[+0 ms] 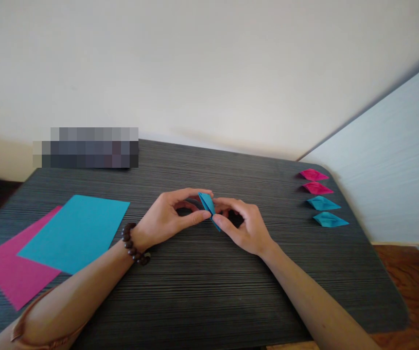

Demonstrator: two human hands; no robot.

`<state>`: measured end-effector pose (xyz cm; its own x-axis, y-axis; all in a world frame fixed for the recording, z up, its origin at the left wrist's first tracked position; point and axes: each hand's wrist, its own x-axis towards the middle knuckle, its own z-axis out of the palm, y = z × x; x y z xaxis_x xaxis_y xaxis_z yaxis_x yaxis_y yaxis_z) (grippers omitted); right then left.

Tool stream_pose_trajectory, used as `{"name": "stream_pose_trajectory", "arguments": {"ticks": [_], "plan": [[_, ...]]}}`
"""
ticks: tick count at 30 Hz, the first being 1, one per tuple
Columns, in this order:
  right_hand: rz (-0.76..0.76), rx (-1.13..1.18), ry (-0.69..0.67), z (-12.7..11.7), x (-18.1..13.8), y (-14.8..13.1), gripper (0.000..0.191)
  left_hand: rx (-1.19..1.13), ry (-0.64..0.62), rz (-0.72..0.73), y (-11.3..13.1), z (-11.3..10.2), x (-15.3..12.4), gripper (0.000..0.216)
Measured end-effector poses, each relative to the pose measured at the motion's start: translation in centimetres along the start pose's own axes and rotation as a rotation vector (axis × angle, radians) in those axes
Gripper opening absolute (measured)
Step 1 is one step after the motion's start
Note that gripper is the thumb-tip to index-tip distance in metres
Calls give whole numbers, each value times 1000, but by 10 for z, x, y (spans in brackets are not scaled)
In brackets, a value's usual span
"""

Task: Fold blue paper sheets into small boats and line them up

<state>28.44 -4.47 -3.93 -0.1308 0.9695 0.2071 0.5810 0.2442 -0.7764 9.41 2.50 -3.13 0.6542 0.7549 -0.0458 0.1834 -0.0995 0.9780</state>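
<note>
Between my two hands, above the middle of the table, is a small folded blue paper boat (206, 202), tilted with one pointed end up and the other down. My left hand (173, 214) pinches it from the left with thumb and fingertips. From the other side my right hand (244, 222) grips it, the thumb pressed on its lower part. Fingers cover part of the folds. On the table's right side stand two pink folded boats (317, 187) and two blue folded boats (330, 219) in a row.
At the left, a flat blue paper sheet (76, 233) overlaps a pink paper sheet (20, 267). A blurred-out object (93, 148) sits at the back left of the dark table (209, 301). A wall (209, 73) rises behind, and a pale panel (388, 160) stands at the right.
</note>
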Motion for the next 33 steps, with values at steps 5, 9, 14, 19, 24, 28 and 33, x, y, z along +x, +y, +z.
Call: {"name": "stream_pose_trajectory", "arguments": {"ticks": [5,9,14,19,24,28,33], "plan": [[-37,-128,92,1,-1,2,25,12,51,-14,1,0,0,43],[-82,-315,117,4,-2,0,17,45,60,4,-1,3,0,42],[-182,-569,119,9,-1,-5,22,78,59,74,-4,7,1,39],[-211,-656,161,11,1,-4,27,56,63,88,-7,8,1,37],[-161,-629,202,11,0,-2,25,45,55,66,-6,8,0,37],[-72,-566,194,11,0,-1,24,68,42,61,-4,6,-2,37],[-12,-492,173,14,-1,-2,23,197,105,67,-6,12,-1,33]]}}
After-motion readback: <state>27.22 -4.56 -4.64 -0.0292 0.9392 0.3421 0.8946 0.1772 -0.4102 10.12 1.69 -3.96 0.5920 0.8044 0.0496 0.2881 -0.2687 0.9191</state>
